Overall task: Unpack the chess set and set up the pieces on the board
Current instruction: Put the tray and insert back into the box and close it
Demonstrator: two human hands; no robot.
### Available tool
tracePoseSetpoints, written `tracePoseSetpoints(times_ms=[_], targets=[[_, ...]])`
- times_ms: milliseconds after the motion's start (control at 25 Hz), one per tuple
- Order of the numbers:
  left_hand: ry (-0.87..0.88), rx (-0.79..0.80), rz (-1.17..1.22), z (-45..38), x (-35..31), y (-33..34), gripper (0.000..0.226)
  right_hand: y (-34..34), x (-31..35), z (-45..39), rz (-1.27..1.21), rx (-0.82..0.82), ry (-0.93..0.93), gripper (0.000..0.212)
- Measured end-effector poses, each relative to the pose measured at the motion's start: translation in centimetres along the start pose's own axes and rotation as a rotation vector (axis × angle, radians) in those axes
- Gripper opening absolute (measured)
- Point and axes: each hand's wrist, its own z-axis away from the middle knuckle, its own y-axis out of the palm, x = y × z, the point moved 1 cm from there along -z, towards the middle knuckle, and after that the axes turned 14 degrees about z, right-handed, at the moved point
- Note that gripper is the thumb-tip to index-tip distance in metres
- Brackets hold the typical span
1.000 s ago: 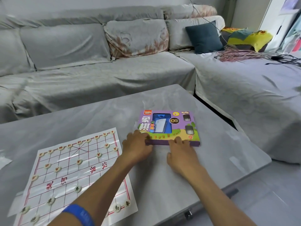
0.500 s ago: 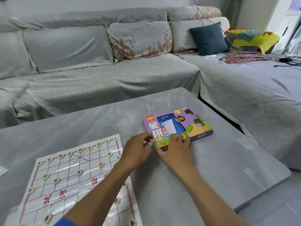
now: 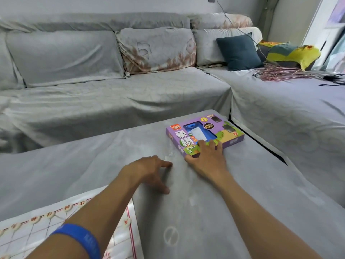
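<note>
The purple chess set box [image 3: 220, 131] lies flat near the table's far right corner, turned at an angle. My right hand [image 3: 207, 158] rests on its near corner, fingers laid over the lid. My left hand [image 3: 149, 170] hovers over bare table to the left of the box, fingers spread, touching nothing. The paper chess board [image 3: 119, 238] lies at the lower left with several round pale pieces [image 3: 67, 207] on its lines; my left forearm hides much of it.
The grey table [image 3: 205, 212] ends at its right edge [image 3: 280, 157] close to the box. A grey-covered corner sofa [image 3: 112, 94] wraps the far and right sides. On it lie a dark cushion [image 3: 239, 51], a yellow cloth [image 3: 295, 53] and a bundle of cords [image 3: 283, 73].
The box has slid away to the far right and turned. My left hand has come off the box and now hangs over the table. The view has shifted left and up.
</note>
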Motion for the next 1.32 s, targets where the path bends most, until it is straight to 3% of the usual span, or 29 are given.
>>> tracePoseSetpoints(times_ms=[200, 760, 920, 1000, 1120, 1240, 1320], targets=[[0.082, -0.022, -0.017, -0.4, 0.1, 0.0, 0.096, 0.8, 0.5, -4.2, -0.014, -0.027, 0.024, 0.079], [0.061, -0.016, 0.019, -0.4, 0.4, 0.5, 0.094, 1.8, 0.9, -5.1, 0.024, -0.006, 0.023, 0.079], [0.019, -0.015, 0.010, -0.8, 0.3, 0.3, 0.095, 3.1, 1.7, -0.7, -0.109, -0.287, -0.024, 0.071], [0.000, -0.025, 0.018, -0.4, 0.2, 0.6, 0.092, 3.5, 3.1, 3.2, -0.132, -0.304, -0.125, 0.067], [0.093, -0.159, 0.004, 2.5, 0.7, 1.6, 0.071, 3.7, 3.9, 8.0, -0.116, -0.208, -0.218, 0.061], [0.196, -0.436, 0.162, 8.4, 2.0, 2.3, 0.062, 1.6, 3.9, 9.7, -0.200, -0.082, -0.113, 0.060], [0.207, -0.599, 0.283, 14.7, 4.2, 2.9, 0.060, -0.8, 5.5, 11.8, -0.236, -0.091, -0.137, 0.054]])
